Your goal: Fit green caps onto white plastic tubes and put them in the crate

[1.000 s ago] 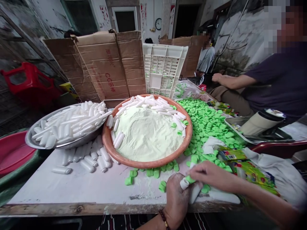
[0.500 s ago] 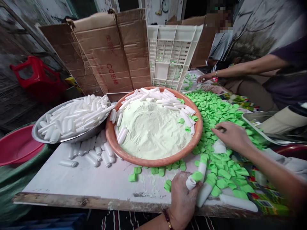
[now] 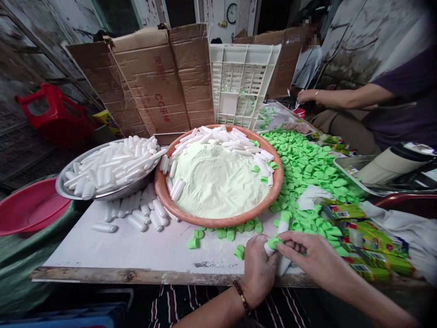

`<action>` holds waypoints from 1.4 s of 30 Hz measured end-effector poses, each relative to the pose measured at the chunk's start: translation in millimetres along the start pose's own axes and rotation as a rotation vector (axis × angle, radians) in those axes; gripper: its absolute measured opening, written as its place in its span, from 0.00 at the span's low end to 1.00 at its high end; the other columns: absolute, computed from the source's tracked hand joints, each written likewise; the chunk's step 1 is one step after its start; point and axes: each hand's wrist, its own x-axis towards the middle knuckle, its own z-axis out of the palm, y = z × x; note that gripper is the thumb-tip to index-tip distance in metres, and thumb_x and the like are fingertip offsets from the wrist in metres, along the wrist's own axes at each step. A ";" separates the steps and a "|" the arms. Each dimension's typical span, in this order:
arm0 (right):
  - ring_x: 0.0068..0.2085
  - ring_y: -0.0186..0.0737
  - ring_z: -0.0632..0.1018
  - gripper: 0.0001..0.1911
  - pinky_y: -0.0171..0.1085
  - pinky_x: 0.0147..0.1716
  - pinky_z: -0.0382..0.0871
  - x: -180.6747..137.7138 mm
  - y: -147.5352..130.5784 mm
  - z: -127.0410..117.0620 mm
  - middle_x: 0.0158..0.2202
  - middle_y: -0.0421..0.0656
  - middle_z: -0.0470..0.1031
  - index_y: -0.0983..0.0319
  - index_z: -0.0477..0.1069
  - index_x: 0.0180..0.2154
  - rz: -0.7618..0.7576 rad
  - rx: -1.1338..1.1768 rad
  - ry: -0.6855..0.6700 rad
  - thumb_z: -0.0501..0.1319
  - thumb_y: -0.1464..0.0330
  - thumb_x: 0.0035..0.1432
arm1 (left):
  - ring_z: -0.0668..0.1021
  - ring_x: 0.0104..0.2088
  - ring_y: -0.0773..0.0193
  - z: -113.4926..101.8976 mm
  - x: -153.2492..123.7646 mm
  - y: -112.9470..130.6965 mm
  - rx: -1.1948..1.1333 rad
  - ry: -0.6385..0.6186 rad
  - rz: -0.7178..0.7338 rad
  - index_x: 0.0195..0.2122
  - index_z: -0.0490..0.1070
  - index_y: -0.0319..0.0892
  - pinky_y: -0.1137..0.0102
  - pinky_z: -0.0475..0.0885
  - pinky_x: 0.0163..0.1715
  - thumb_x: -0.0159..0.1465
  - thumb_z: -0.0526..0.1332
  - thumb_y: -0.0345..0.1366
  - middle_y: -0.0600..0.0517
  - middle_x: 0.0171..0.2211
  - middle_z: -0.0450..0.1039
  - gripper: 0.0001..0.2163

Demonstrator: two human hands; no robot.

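Near the table's front edge, my left hand (image 3: 258,260) is closed around a small white plastic bottle (image 3: 268,249). A green cap (image 3: 273,242) sits at the bottle's upper end, and my right hand (image 3: 316,257) pinches it with thumb and fingers. Beyond my hands, another white bottle with a green cap (image 3: 285,216) lies on the table. Part of a further white tube-like piece (image 3: 283,265) shows beneath my right fingers. Ahead is an orange-brown basin (image 3: 218,222) of pale powder (image 3: 215,182), with white bottles and several green caps along its inner edge.
A metal bowl (image 3: 63,184) heaped with white bottles stands left of the basin. Loose green caps (image 3: 307,168) spread to the right, alongside printed packets (image 3: 372,237) and a tray holding a tumbler (image 3: 392,164). Cardboard (image 3: 153,82) stands behind. A co-worker (image 3: 378,100) sits at right.
My right hand has come from the pile of green caps down to the bottle in my left hand and now grips the cap there. The co-worker's hand has pulled back from the table.
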 end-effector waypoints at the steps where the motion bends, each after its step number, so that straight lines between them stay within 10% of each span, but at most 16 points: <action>1: 0.31 0.40 0.78 0.12 0.35 0.32 0.71 4.2 -2.3 -8.7 0.30 0.41 0.80 0.58 0.78 0.33 -0.053 -0.047 -0.067 0.58 0.60 0.58 | 0.73 0.37 0.58 0.9 -0.5 -1.2 0.021 -0.010 0.008 0.33 0.72 0.38 0.66 0.66 0.39 0.62 0.63 0.30 0.48 0.34 0.74 0.01; 7: 0.31 0.41 0.76 0.12 0.35 0.34 0.67 21.5 -15.2 -29.9 0.26 0.42 0.78 0.58 0.78 0.30 -0.233 -0.216 -0.240 0.58 0.63 0.58 | 0.74 0.40 0.54 5.5 1.3 -6.3 0.051 -0.038 -0.016 0.35 0.73 0.37 0.62 0.67 0.42 0.62 0.62 0.30 0.45 0.37 0.74 0.03; 19: 0.24 0.34 0.69 0.13 0.32 0.24 0.56 35.5 -12.1 -31.7 0.20 0.37 0.72 0.61 0.78 0.29 -0.100 -0.066 -0.453 0.59 0.62 0.58 | 0.74 0.41 0.54 3.6 2.3 -0.8 0.023 -0.020 -0.028 0.39 0.74 0.39 0.63 0.67 0.43 0.64 0.60 0.35 0.46 0.38 0.75 0.06; 26: 0.29 0.41 0.75 0.18 0.36 0.30 0.66 80.7 55.9 -32.5 0.31 0.45 0.79 0.63 0.78 0.41 0.163 -0.269 0.173 0.55 0.59 0.60 | 0.74 0.36 0.58 -0.2 2.7 4.7 0.082 -0.006 -0.049 0.31 0.71 0.40 0.67 0.64 0.36 0.62 0.63 0.35 0.50 0.32 0.74 0.05; 30: 0.35 0.44 0.76 0.10 0.36 0.36 0.67 109.0 76.9 -10.1 0.34 0.47 0.78 0.64 0.77 0.33 0.057 -0.322 0.137 0.63 0.67 0.48 | 0.74 0.35 0.59 -0.7 3.5 6.4 0.071 0.028 -0.067 0.31 0.71 0.40 0.67 0.64 0.36 0.62 0.63 0.33 0.51 0.32 0.74 0.03; 36: 0.44 0.48 0.75 0.15 0.44 0.46 0.66 80.6 84.3 -19.4 0.41 0.49 0.77 0.63 0.77 0.39 -0.020 -0.296 0.211 0.56 0.62 0.58 | 0.74 0.34 0.60 0.7 3.0 4.7 0.034 0.021 -0.069 0.29 0.71 0.41 0.67 0.63 0.35 0.61 0.63 0.34 0.52 0.30 0.74 0.05; 42: 0.37 0.44 0.76 0.19 0.40 0.36 0.71 25.5 40.3 -20.8 0.36 0.43 0.78 0.60 0.76 0.37 0.256 0.310 0.339 0.60 0.52 0.56 | 0.74 0.34 0.60 -0.5 4.8 3.0 0.040 0.014 -0.049 0.30 0.70 0.40 0.68 0.63 0.35 0.62 0.63 0.33 0.52 0.31 0.74 0.05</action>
